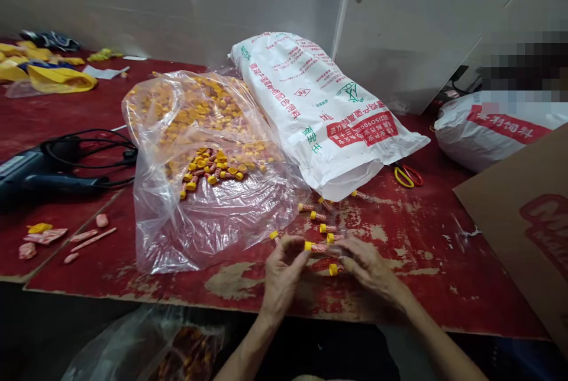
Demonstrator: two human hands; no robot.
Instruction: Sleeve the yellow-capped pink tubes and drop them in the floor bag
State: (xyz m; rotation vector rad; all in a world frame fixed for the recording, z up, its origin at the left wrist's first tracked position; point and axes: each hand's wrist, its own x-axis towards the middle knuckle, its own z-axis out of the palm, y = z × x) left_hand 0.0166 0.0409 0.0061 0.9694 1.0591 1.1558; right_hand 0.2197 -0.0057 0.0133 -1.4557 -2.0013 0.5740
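Between my two hands is a small yellow-capped tube [318, 247] with reddish pieces inside. My left hand [284, 271] pinches it at the yellow cap. Around its clear far end close the fingers of my right hand [364, 262], which partly hide it. Another capped tube [333, 270] lies just below, by my right fingertips. Several more tubes [327, 228] are scattered on the red table beyond my hands. To the left, a large clear plastic bag [177, 233] lies with its mouth towards me, holding many yellow-capped pieces [213, 165].
A white printed sack [306, 103] lies behind the tubes, with red-and-yellow-handled scissors [404, 176] beside it. A dark corded tool [53, 174] and loose pink pieces [89, 236] are at left. A cardboard box [510, 209] and second sack [470, 138] stand at right. The worn table [155, 283] ends before me.
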